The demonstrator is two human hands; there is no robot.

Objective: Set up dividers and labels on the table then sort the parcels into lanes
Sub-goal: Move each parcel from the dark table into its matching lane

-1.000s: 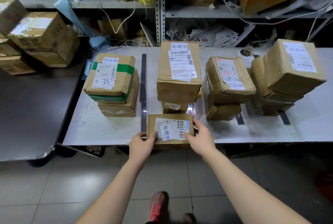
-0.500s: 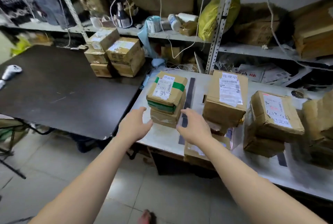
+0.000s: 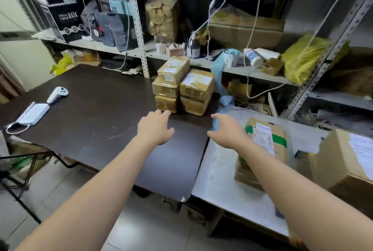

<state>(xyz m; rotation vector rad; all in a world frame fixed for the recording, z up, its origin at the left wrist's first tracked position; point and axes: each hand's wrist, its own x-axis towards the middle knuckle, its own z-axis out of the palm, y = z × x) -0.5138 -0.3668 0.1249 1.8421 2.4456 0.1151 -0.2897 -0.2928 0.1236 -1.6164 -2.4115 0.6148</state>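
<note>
A stack of several small cardboard parcels point(image 3: 182, 87) stands at the back right corner of the dark table point(image 3: 90, 121). My left hand point(image 3: 155, 126) hovers empty just in front of that stack, fingers spread. My right hand point(image 3: 227, 128) is also empty and open, over the seam between the dark table and the white table point(image 3: 218, 172). On the white table sits a parcel with green tape point(image 3: 266, 139) on top of another box, and a larger labelled box point(image 3: 347, 156) at the right edge. No dividers show in this view.
A white handheld controller point(image 3: 57, 94) and a face mask point(image 3: 30, 115) lie at the dark table's left end. Metal shelving point(image 3: 139, 35) behind holds boxes, a yellow bag point(image 3: 304, 57), bottles and hanging cords. Tiled floor lies below the tables.
My hands let go of the small labelled parcel at the white table's front edge. The view swung left, and both empty hands moved toward the parcel stack on the dark table.
</note>
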